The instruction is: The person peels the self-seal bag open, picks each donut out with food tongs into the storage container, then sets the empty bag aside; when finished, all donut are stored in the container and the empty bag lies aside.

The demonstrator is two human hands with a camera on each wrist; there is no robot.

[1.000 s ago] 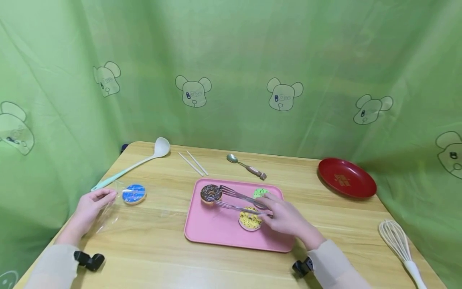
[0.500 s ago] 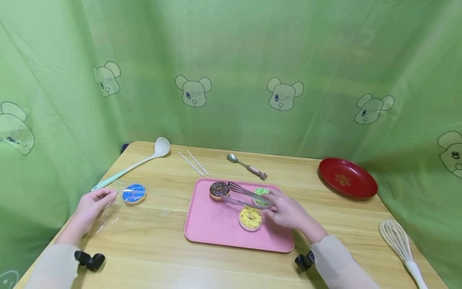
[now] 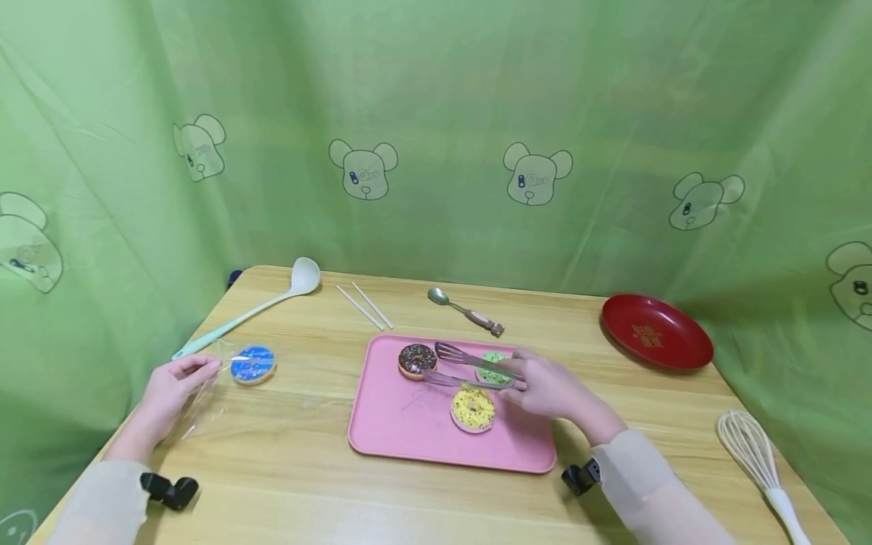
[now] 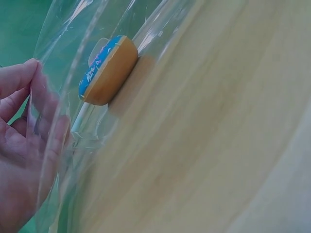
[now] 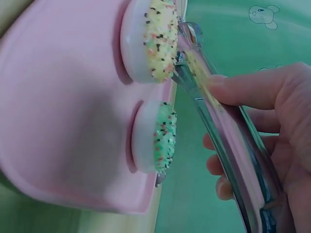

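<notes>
My left hand [image 3: 172, 393] pinches the edge of a clear plastic bag [image 3: 204, 412] between thumb and fingertips. A blue-iced toy donut [image 3: 253, 365] shows through the film in the left wrist view. My right hand [image 3: 548, 384] holds metal tongs [image 3: 470, 365] with slotted, fork-like ends, above the pink tray [image 3: 391, 431]. Their two tips are at the right edge of a chocolate donut [image 3: 417, 361]; I cannot tell whether they touch it. Below the tongs lie a green donut [image 3: 493, 369], partly hidden, and a yellow sprinkled donut [image 3: 473, 409].
A ladle [image 3: 272, 301] lies at the back left, near two white sticks [image 3: 364, 306]. Behind the tray is a small spoon [image 3: 466, 312]. To the right stand a red plate [image 3: 657, 333] and a whisk [image 3: 756, 462], by the wooden table's [image 3: 300, 484] right edge.
The chocolate donut has moved right on the tray, and the tongs have moved right and slightly back with my right hand. My left hand has stayed in place with the bag.
</notes>
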